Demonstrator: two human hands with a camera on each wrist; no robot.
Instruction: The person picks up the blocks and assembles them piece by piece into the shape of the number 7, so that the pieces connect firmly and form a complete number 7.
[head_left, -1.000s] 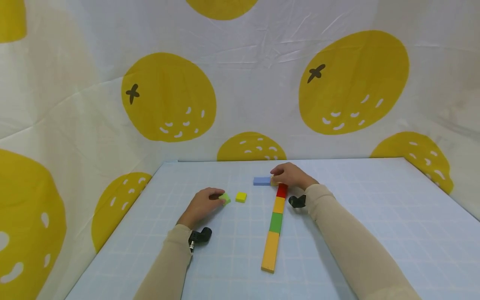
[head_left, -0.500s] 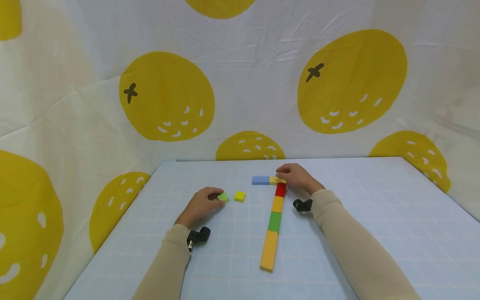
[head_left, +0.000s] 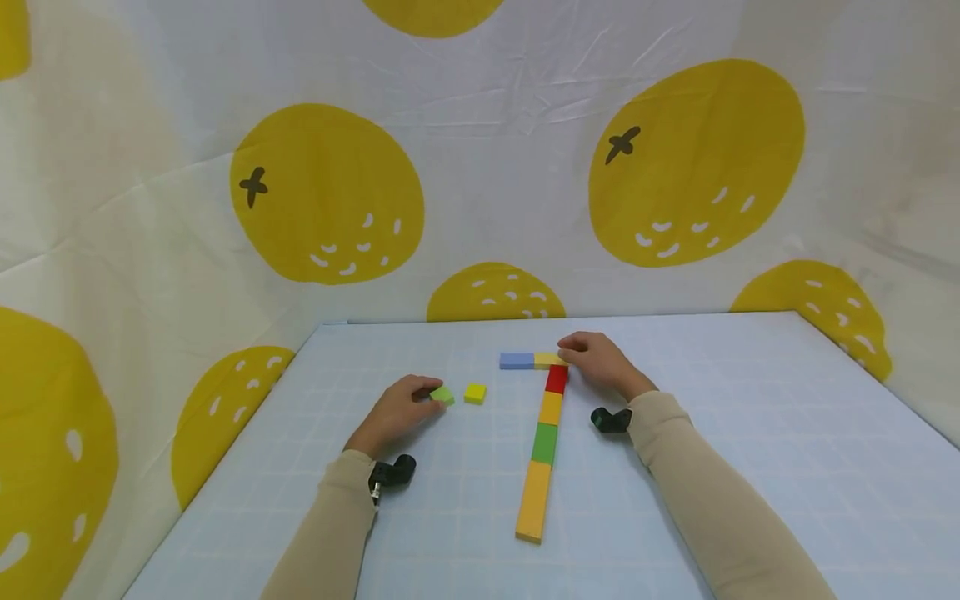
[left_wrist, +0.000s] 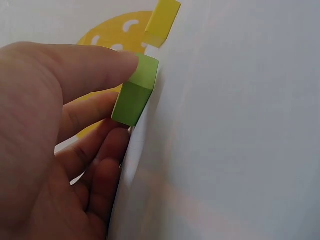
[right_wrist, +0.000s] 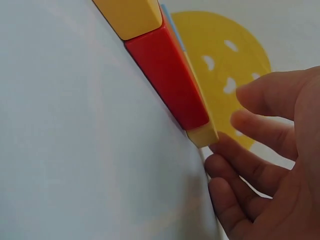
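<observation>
A light green block (left_wrist: 135, 100) is pinched between the thumb and fingers of my left hand (head_left: 395, 414), low over the table. Just right of it lies a small yellow block (head_left: 476, 393). My right hand (head_left: 600, 362) is by the right end of a pale yellow block (head_left: 547, 360), its thumb and index finger apart with nothing between them. In the right wrist view a lower finger reaches that block's end; contact is hard to tell. A blue block (head_left: 517, 361) adjoins the pale yellow one. A red block (right_wrist: 169, 79) runs toward me from it.
Below the red block, an orange block (head_left: 551, 408), a green block (head_left: 544, 443) and a long orange block (head_left: 533, 502) continue the row. The pale blue table (head_left: 645, 533) ends at a white curtain (head_left: 517, 192) printed with yellow fruit.
My right hand has drawn back to the right from the pale yellow block, uncovering more of it. The left hand keeps the light green block in nearly the same place.
</observation>
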